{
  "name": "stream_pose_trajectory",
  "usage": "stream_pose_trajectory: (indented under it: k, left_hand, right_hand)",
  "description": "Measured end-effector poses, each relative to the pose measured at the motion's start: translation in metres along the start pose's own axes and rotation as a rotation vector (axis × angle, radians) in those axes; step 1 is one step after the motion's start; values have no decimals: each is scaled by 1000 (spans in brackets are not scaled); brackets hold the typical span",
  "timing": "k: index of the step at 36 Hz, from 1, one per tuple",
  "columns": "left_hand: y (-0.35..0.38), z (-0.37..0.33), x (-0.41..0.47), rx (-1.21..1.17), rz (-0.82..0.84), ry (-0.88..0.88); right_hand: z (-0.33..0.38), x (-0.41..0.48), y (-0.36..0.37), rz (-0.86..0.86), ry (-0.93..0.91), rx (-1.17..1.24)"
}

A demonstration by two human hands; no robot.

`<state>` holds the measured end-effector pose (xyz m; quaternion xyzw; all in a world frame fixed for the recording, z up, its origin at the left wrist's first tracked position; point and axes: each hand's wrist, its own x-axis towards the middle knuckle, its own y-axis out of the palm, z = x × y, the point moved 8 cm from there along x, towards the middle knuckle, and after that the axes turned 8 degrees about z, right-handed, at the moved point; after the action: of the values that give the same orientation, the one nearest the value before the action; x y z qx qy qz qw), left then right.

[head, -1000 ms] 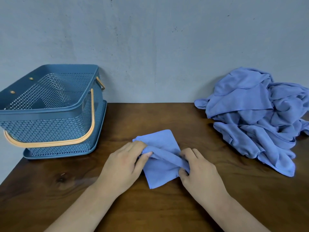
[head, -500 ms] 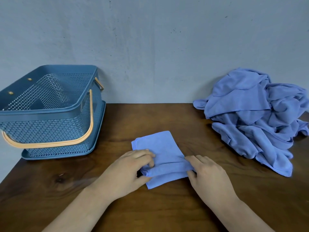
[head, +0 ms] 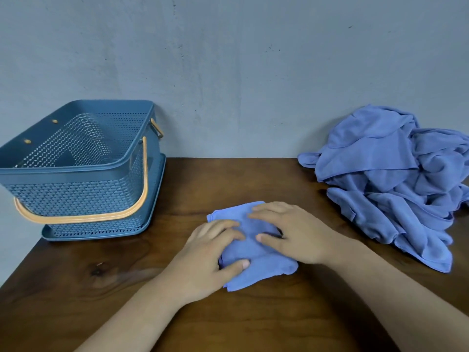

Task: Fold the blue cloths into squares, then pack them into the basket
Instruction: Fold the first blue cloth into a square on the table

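A small folded blue cloth (head: pixel 264 271) lies on the wooden table (head: pixel 101 288) in front of me. My left hand (head: pixel 210 257) grips its left edge, thumb underneath the fold and fingers on top. My right hand (head: pixel 289 232) rests flat on top of the cloth, fingers spread and pointing left. A heap of crumpled blue cloths (head: pixel 396 179) lies at the right rear of the table. The blue perforated basket (head: pixel 76 174) with an orange handle stands at the left rear, and I see no cloth inside it.
The basket sits on a blue tray-like lid (head: pixel 101 232) near the table's left edge. A grey wall (head: pixel 228 72) runs directly behind the table. Bare wood lies between the basket and the folded cloth.
My right hand moved up and left from the cloth's right edge onto its top. The fold was laid over, making the cloth more compact. My left hand stayed at the left edge.
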<state>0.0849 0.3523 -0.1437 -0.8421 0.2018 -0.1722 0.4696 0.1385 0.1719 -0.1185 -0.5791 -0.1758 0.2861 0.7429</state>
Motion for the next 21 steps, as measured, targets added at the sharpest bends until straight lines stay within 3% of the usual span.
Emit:
stream_pose_trajectory:
  k: [6, 13, 21]
  left_hand:
    - [17, 13, -4, 95, 233, -205]
    - [16, 25, -1, 142, 256, -296]
    - [13, 30, 2, 31, 227, -238]
  right_hand:
    - [-13, 11, 27, 234, -60, 66]
    - [-8, 1, 33, 269, -90, 2]
    - [-6, -8, 27, 216, 1, -109]
